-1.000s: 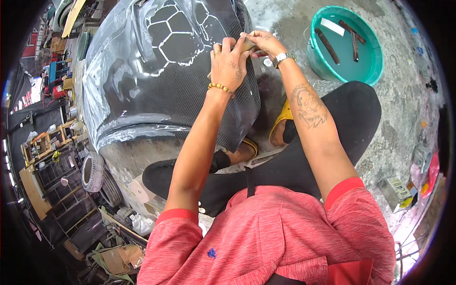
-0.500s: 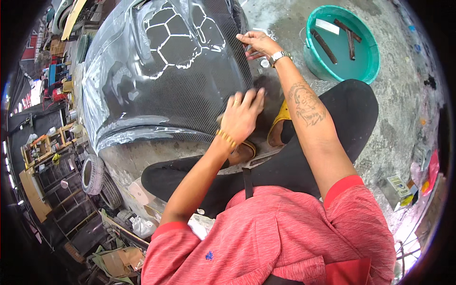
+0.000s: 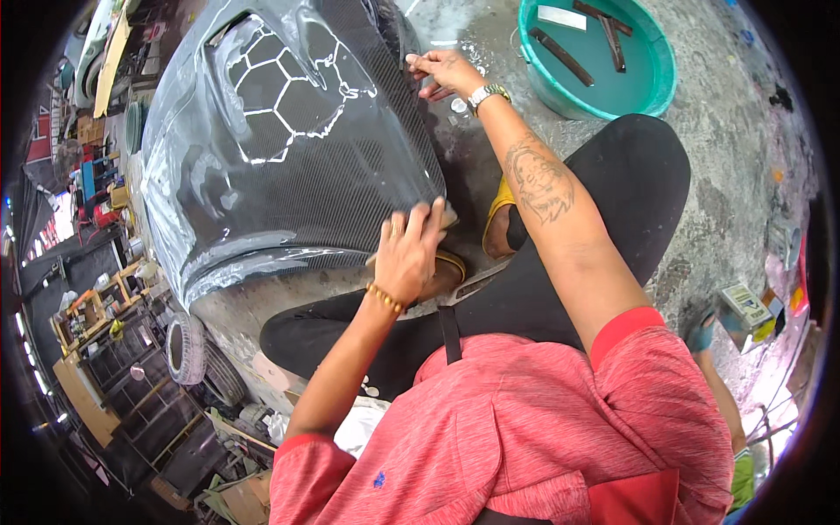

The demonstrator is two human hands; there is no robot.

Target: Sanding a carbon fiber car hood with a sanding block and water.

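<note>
A dark carbon-fibre car hood [image 3: 350,188] with whitish wet smears and a honeycomb pattern of white lines fills the upper left, in front of me. My left hand [image 3: 407,258] lies over its near right corner, fingers pressed on a tan sanding block [image 3: 449,215]. Only the ends of that block show past the fingers. Farther up, my right hand [image 3: 446,72] is at the hood's right edge, thumb on top and the other fingers curled below the rim.
A teal bucket [image 3: 523,44] of water with dark strips and a white piece stands at the upper right. My bent knees and yellow shoe [image 3: 500,210] are close by the hood. Tires [image 3: 186,350] and shelves are at the left. Another person's arm [image 3: 722,394] shows at the lower right.
The view has shifted, so the hood and bucket sit farther left and higher. My left hand has slid a little nearer at the corner. Another person's arm has appeared at the lower right.
</note>
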